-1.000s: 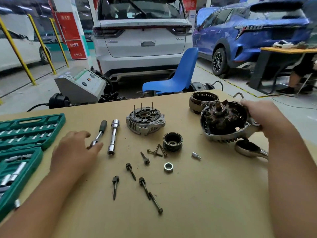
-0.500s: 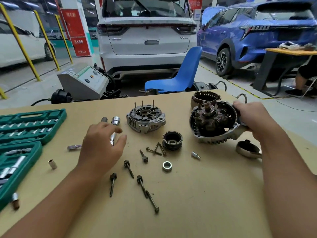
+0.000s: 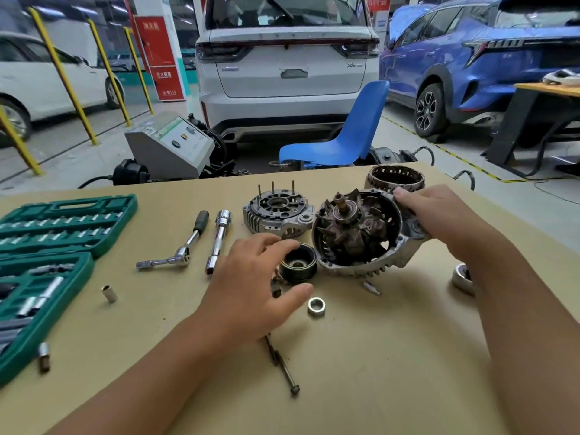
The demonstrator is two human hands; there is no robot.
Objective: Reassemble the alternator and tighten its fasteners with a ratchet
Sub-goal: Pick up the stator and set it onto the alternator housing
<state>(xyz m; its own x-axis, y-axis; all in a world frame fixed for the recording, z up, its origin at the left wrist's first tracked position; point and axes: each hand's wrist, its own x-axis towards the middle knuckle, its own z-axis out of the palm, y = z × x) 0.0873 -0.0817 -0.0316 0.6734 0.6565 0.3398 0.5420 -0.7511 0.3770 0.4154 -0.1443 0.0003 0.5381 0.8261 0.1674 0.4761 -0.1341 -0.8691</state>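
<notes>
**Mechanic:** Gripped by its rim and mounting ear, the front housing point(image 3: 361, 233) sits tilted in the right hand point(image 3: 439, 215), fingers curled over the far edge, rotor and shaft inside facing up toward the camera.

**Apprentice:** And the left hand point(image 3: 251, 287)?

**Mechanic:** Spread wide, fingers and thumb apart, hovering at the pulley point(image 3: 298, 266). It has hold of nothing that I can see; the fingertips are near the pulley's rim, but whether they touch it I cannot tell.

**Apprentice:** Only the head view to go on. Where's everything else?

**Mechanic:** On the table point(image 3: 392, 356). The rear cover point(image 3: 276, 215), studs pointing up, lies just behind the pulley. The winding ring point(image 3: 396, 178) stands beyond the housing. The nut point(image 3: 316, 306) is just beside the left thumb, a long bolt point(image 3: 285, 372) nearer us, and the ratchet point(image 3: 185, 246) lies untouched to the left, by the socket case point(image 3: 47, 246).

**Apprentice:** So which step is this?

**Mechanic:** Early, I'd judge: parts are being gathered, nothing bolted. The pulley looks like the left hand's target.

**Apprentice:** What does the next move need?

**Mechanic:** Closing round the pulley squarely, then steadying the housing. The shaft end for the pulley is on the hidden side, so the housing would likely need turning first.
</notes>
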